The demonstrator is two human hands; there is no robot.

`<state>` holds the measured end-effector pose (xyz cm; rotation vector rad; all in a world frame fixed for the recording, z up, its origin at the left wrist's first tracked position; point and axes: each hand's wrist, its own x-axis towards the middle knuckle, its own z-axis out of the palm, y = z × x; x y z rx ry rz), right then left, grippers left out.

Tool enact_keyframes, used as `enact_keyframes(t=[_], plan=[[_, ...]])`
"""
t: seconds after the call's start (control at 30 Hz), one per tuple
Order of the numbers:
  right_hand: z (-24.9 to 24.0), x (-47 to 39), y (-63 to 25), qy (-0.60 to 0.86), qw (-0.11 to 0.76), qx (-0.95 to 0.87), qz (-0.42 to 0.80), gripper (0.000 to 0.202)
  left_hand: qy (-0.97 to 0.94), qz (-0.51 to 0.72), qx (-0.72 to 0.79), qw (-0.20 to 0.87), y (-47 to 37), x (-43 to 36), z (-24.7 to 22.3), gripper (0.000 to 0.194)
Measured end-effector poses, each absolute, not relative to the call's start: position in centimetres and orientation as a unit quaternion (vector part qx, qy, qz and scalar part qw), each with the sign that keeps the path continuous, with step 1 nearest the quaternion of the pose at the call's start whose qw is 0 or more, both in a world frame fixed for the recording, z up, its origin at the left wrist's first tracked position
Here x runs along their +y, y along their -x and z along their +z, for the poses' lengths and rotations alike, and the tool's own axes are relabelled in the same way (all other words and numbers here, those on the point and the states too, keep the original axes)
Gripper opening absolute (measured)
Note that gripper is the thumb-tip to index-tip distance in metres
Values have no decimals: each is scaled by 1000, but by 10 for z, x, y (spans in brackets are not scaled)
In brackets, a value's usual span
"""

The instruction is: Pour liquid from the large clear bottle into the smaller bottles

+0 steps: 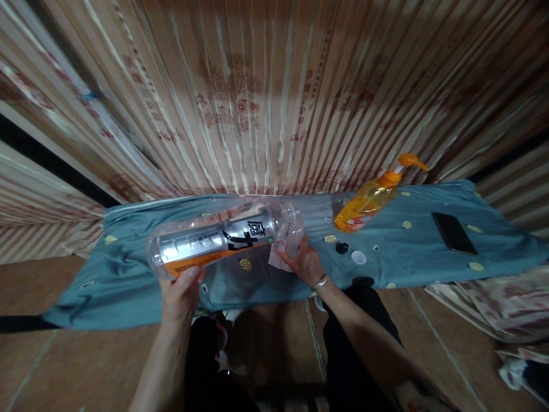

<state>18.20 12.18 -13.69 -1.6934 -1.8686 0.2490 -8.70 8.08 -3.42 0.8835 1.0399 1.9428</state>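
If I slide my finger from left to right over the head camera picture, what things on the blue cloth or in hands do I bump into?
Silver-labelled bottle, black cap, yellow pump bottle, phone.

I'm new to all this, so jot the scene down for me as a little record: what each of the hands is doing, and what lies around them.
Left hand: holds the base end of the large bottle
Right hand: at the bottle's other end, by a pale piece, too blurred to name
Bottle label: silver and orange, dark characters
Surface: blue-green patterned cloth
Standing: orange pump bottle
Small items: black piece, white disc
Far right: dark flat slab, perhaps a phone
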Motion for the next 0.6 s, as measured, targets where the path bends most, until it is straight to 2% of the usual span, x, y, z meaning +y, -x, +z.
enact_keyframes(t=[0.27,0.6], plan=[[-144,123,-183,640,301,-702,84,79,-342,766,403,366,85,81,-32,45],[-144,123,-184,642,297,-703,74,77,-353,770,373,379,87,81,-37,37]])
